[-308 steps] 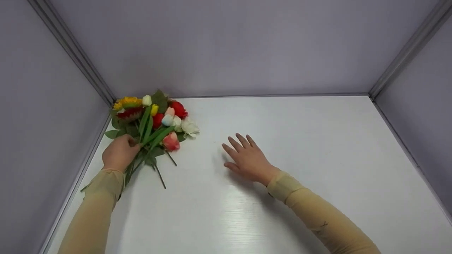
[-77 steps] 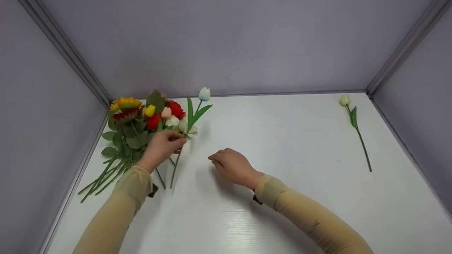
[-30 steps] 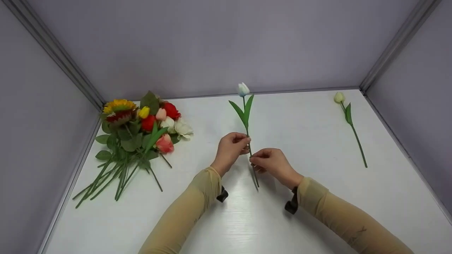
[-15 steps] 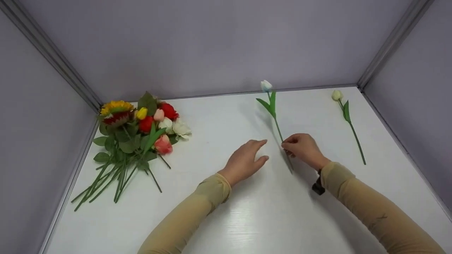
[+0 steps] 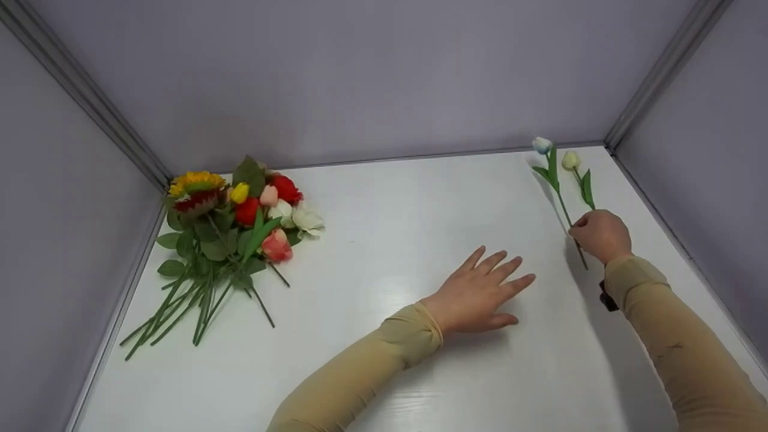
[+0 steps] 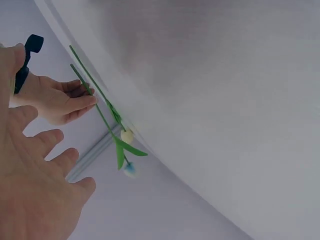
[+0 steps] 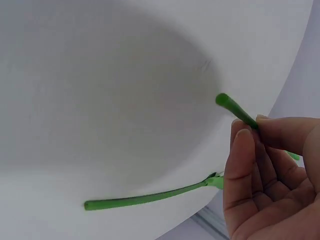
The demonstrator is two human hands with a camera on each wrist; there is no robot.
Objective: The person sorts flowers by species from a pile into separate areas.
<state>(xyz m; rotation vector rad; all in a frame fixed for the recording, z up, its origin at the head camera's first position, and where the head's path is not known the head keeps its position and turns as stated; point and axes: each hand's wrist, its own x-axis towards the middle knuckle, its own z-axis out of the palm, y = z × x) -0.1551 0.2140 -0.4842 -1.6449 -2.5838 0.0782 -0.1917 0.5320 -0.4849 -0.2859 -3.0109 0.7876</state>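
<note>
Between thumb and fingers my right hand point(image 5: 602, 236) pinches the stem of a tulip point(image 5: 553, 171) with a white and pale blue head, at the right of the table. Just to its right lies a cream-white tulip point(image 5: 571, 161); my hand covers its lower stem in the head view. In the right wrist view, the held stem's cut end point(image 7: 223, 100) juts from my fingertips, and the other tulip's stem point(image 7: 145, 199) lies beneath. My left hand point(image 5: 477, 294) is over the middle right of the table, fingers spread, holding nothing. Its spread fingers also show in the left wrist view.
A pile of artificial flowers point(image 5: 222, 228), among them a yellow sunflower, red blooms, white blooms and a pink rose, lies at the left, stems toward the front. Grey panels enclose the white table point(image 5: 372, 228) at the back and both sides.
My left hand drew the blue-white tulip from the pile and passed it to my right hand, which has carried it right beside the cream one. My left hand has let go and spread its fingers.
</note>
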